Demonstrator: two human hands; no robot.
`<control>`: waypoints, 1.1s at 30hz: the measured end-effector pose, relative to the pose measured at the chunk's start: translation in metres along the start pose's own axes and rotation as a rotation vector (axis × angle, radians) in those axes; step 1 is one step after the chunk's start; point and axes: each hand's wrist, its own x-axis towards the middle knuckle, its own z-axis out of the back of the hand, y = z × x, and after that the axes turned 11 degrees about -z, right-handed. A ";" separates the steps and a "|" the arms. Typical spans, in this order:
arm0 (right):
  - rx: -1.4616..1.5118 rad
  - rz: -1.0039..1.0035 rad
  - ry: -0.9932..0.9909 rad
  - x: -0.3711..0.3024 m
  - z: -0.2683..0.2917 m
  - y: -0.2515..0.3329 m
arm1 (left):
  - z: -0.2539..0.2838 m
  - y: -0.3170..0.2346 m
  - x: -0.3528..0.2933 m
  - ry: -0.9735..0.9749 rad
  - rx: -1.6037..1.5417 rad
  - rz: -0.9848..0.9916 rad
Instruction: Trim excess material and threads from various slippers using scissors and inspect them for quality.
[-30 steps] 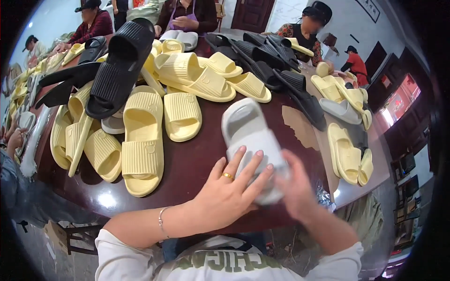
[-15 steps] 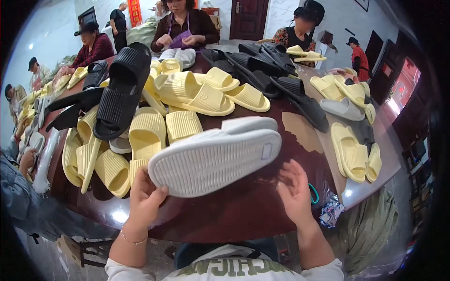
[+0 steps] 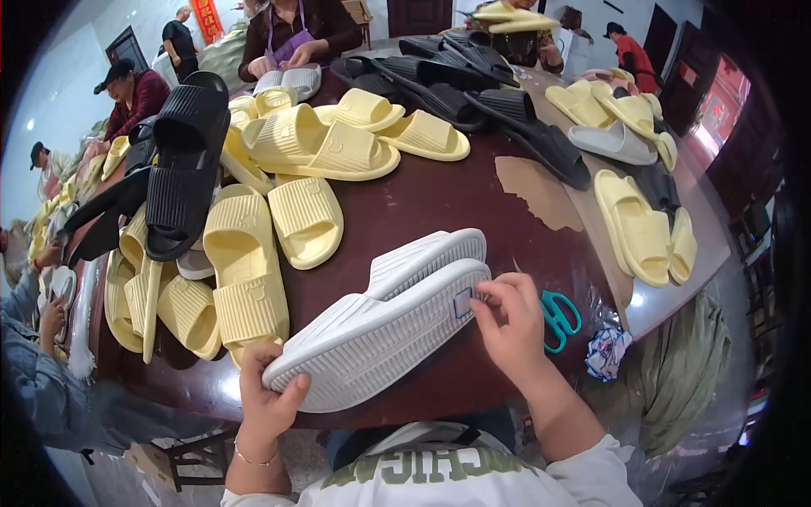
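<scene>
In the head view, the left hand (image 3: 269,395) held the white slippers (image 3: 363,355) by the toe end, its grip pinching the rim with the thumb on the ribbed sole. The slippers lay one against the other, tilted above the near edge of the tabletop (image 3: 439,190), soles toward the person and heels to the right. The right hand (image 3: 511,329) was at the heel, thumb and fingers bent close together at a blue-edged label (image 3: 463,304); whether its grip pinched the label, I could not tell. Teal scissors (image 3: 561,326) lay just right of that hand, with a crumpled wad (image 3: 608,353) beyond. Yellow slippers (image 3: 245,279) were heaped at the left, a black slipper (image 3: 182,169) leaning over them. More black slippers (image 3: 528,139) were piled across the far side, near a torn brown patch (image 3: 536,194).
</scene>
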 end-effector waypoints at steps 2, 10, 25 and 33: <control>0.070 -0.007 0.029 0.006 -0.002 0.000 | 0.002 0.005 0.000 0.019 0.017 -0.028; 0.133 0.043 0.060 0.009 0.001 0.002 | 0.009 0.011 -0.003 0.056 0.048 -0.111; 0.099 -0.077 0.188 -0.010 0.018 0.015 | 0.010 -0.004 -0.003 0.147 0.070 0.007; 0.356 -0.087 0.597 -0.018 0.105 0.018 | 0.009 0.002 0.000 -0.008 0.335 -0.021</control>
